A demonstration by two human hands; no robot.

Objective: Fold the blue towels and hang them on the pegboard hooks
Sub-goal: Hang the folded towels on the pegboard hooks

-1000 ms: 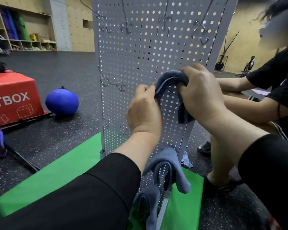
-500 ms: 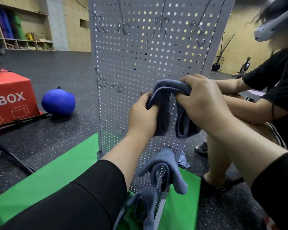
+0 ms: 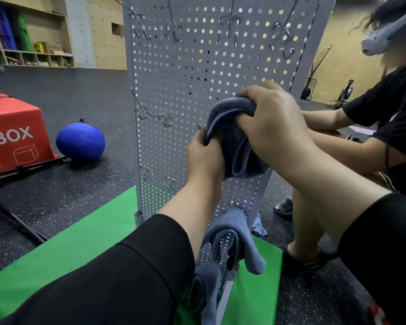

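Towel in hand: folded blue towel (image 3: 234, 139) held up against pegboard (image 3: 185, 85), mid-height, right side. Whether it's on a hook yet – can't tell, hands cover that spot.
L hand (image 3: 205, 158): grip clamped on towel's lower left edge, fingers curled round the cloth.
R hand (image 3: 273, 127): grip clamped over towel's top fold, fingers tucked into it, pressing toward the board.
Done so far: 2 towels look hung – one (image 3: 234, 235) draped low on the board, another (image 3: 206, 294) below it nr the bottom edge of view.
In progress: 3rd towel, hanging step; fold looks finished, prob. just seating it on a peg.
Left: check it stays when released. Small blue cloth (image 3: 258, 227) on floor behind the board's foot, may be another towel, not sure.
Free hooks: several bare – top row (image 3: 230, 22), mid-left (image 3: 155, 116).
Nearby: second person (image 3: 384, 127) crouched at right, beside the board; green mat (image 3: 80, 242) under it.
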